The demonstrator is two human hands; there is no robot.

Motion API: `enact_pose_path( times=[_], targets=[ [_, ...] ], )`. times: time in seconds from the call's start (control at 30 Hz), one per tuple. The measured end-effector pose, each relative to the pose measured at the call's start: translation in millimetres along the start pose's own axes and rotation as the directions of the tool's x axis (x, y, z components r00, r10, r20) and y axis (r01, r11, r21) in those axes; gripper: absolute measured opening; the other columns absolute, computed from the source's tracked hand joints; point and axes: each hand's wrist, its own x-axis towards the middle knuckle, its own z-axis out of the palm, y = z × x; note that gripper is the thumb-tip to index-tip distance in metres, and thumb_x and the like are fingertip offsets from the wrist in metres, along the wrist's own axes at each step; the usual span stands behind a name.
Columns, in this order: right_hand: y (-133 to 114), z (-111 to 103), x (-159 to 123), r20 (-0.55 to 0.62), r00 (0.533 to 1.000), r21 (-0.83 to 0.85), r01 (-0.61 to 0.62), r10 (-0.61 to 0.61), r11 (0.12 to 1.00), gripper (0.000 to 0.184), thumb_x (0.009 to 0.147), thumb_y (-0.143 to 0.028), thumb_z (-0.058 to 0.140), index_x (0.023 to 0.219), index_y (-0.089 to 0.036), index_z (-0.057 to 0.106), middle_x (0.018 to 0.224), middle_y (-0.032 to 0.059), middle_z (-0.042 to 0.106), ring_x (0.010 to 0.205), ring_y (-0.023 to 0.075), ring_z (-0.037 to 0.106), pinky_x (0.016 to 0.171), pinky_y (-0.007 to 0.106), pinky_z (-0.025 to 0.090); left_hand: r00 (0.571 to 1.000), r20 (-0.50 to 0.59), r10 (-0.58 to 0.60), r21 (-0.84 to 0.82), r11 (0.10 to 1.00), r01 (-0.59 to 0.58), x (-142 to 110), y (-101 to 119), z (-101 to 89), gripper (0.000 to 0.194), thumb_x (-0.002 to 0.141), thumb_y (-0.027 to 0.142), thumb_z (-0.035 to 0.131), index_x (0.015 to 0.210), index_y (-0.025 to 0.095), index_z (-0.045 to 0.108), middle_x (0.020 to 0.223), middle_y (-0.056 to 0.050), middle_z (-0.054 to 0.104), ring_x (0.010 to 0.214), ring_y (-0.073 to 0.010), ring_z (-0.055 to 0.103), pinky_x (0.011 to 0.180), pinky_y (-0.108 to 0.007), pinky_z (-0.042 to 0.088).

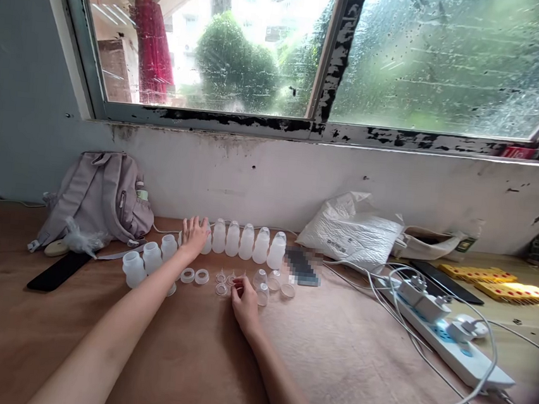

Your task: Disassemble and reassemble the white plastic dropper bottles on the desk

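Observation:
My left hand (pixel 193 238) reaches to the left end of a row of clear-capped baby bottles (pixel 246 243). Its fingers are apart, against or beside the nearest bottle (pixel 207 240); the palm side is hidden. Open-topped bottles (pixel 152 258) stand to its left, some partly behind my forearm. My right hand (pixel 245 302) is low over the table with curled fingers, thumb and forefinger close together beside small clear teats (pixel 222 281). What those fingertips hold, if anything, is too small to tell. White collar rings (pixel 202 277) lie between my hands, and clear dome caps (pixel 263 295) sit just right of my right hand.
A backpack (pixel 101 195) and a black phone (pixel 59 270) are at the left. Behind the bottles stands the wall (pixel 252 181). A blurred dark phone (pixel 302 268), a silver padded bag (pixel 350 229) and a power strip (pixel 451 340) with loose cables occupy the right.

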Motion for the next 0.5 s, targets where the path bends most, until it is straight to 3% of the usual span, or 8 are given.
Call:
enact_pose_path(
  times=[0.1, 0.23, 0.37, 0.43, 0.5],
  targets=[
    [-1, -1, 1, -0.013, 1.000, 0.007, -0.007, 0.007, 1.000, 0.010, 0.072, -0.017, 0.042, 0.077, -0.018, 0.051, 0.070, 0.0040, 0.059, 0.062, 0.0161, 0.056, 0.060, 0.028, 0.046, 0.999, -0.019, 0.030, -0.031, 0.999, -0.031, -10, 1, -4.3, 0.029, 0.081, 0.021, 0.042, 0.108, 0.017, 0.051, 0.097, -0.013, 0.060, 0.105, -0.0273, 0.047, 0.092, -0.043, 0.029],
    [-3, -2, 1, -0.048, 0.999, 0.020, -0.005, 0.006, 1.000, 0.012, 0.073, -0.018, 0.042, 0.080, -0.018, 0.051, 0.072, 0.0035, 0.059, 0.065, 0.0160, 0.056, 0.062, 0.028, 0.045, 0.990, -0.123, 0.072, -0.087, 0.993, -0.083, -38, 7, -27.0, 0.029, 0.084, 0.023, 0.041, 0.112, 0.021, 0.047, 0.112, -0.010, 0.052, 0.110, -0.0235, 0.043, 0.093, -0.040, 0.031],
    [-6, -4, 0, -0.080, 0.996, -0.027, 0.031, -0.033, 0.999, 0.011, 0.075, -0.019, 0.042, 0.080, -0.018, 0.051, 0.075, 0.0038, 0.059, 0.070, 0.0169, 0.055, 0.065, 0.029, 0.044, 0.882, -0.464, 0.078, -0.325, 0.912, -0.252, -86, 26, -47.4, 0.035, 0.081, 0.022, 0.047, 0.116, 0.023, 0.041, 0.116, -0.011, 0.043, 0.108, -0.0228, 0.045, 0.089, -0.040, 0.038],
    [-10, -5, -1, -0.088, 0.995, -0.032, 0.045, -0.048, 0.998, 0.011, 0.077, -0.021, 0.041, 0.080, -0.018, 0.052, 0.076, 0.0039, 0.059, 0.071, 0.0168, 0.055, 0.065, 0.029, 0.043, 0.858, -0.512, 0.032, -0.406, 0.871, -0.275, -111, 39, -47.2, 0.037, 0.082, 0.020, 0.046, 0.118, 0.023, 0.038, 0.113, -0.011, 0.043, 0.107, -0.0227, 0.045, 0.088, -0.040, 0.039],
    [-17, -9, -3, -0.106, 0.993, -0.007, 0.057, -0.057, 0.998, 0.014, 0.080, -0.024, 0.040, 0.083, -0.018, 0.052, 0.078, 0.0037, 0.059, 0.071, 0.0162, 0.055, 0.064, 0.028, 0.043, 0.875, -0.483, 0.015, -0.477, 0.834, -0.277, -131, 51, -40.8, 0.039, 0.082, 0.020, 0.044, 0.120, 0.022, 0.035, 0.112, -0.012, 0.044, 0.106, -0.0226, 0.046, 0.088, -0.041, 0.039]
  ],
)
